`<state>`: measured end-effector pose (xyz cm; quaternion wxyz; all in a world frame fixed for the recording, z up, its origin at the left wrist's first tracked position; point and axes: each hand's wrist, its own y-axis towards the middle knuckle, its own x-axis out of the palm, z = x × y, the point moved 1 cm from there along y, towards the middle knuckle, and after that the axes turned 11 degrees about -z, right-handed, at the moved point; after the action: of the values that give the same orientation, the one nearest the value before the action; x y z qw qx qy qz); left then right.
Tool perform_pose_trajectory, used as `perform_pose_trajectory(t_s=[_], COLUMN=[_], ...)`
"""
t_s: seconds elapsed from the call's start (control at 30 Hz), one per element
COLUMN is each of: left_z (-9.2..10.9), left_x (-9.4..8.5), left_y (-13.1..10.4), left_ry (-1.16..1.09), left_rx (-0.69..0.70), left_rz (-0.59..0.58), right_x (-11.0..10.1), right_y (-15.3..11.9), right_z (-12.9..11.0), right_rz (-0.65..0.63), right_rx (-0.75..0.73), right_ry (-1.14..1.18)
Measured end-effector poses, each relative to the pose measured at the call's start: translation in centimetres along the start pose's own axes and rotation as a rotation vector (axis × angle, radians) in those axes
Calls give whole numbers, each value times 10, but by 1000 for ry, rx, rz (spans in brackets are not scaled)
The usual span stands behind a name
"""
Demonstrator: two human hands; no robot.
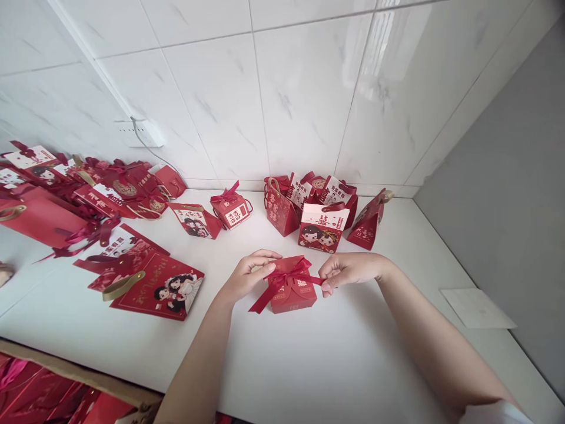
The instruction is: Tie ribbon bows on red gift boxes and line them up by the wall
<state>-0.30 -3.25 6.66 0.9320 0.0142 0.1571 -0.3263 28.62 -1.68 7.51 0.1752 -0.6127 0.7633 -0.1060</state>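
A white counter met marbled tiles; on it, between my hands, sat a red box, seemingly light, crushable card, best held by its sides; my right hand pinched its ribbon; my left hand touched its left edge, grip unclear.

From the wearer's head, the one view faces forward and down over the bench, fairly near the left hand and right hand, to the wall behind.

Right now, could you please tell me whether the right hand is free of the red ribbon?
No, the right hand pinches part of the red ribbon on the red box.
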Motion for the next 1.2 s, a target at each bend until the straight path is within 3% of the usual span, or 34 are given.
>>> perform_pose_trajectory(t_s=[0.07, 0.13, 0.23, 0.3, 0.4, 0.67, 1.0, 1.2], left_z=[1, 1, 0, 0, 1, 1, 2, 4], left_x=[0, 1, 4, 6, 11, 11, 9, 11], left_y=[0, 0, 1, 2, 3, 3, 3, 2], left_ry=[-27, -81, -167, -218, -272, -208, 139, 367], left_rx=[15, 35, 58, 65, 76, 105, 68, 139], left_rz=[-16, -24, -25, -27, -40, -36, 138, 157], right_x=[-3, -5, -4, 1, 10, 17, 16, 16], right_y=[-7, -11, -8, 0, 16, 31, 38, 38], right_z=[-1, -3, -11, -17, -24, -16, -9, -9], right_rz=[50, 183, 485, 600, 568, 496, 441, 424], right_rx=[38, 12, -175, -303, -377, -343, -308, -312], right_ry=[-68, -102, -77, -64, -78, -138, -45, 6])
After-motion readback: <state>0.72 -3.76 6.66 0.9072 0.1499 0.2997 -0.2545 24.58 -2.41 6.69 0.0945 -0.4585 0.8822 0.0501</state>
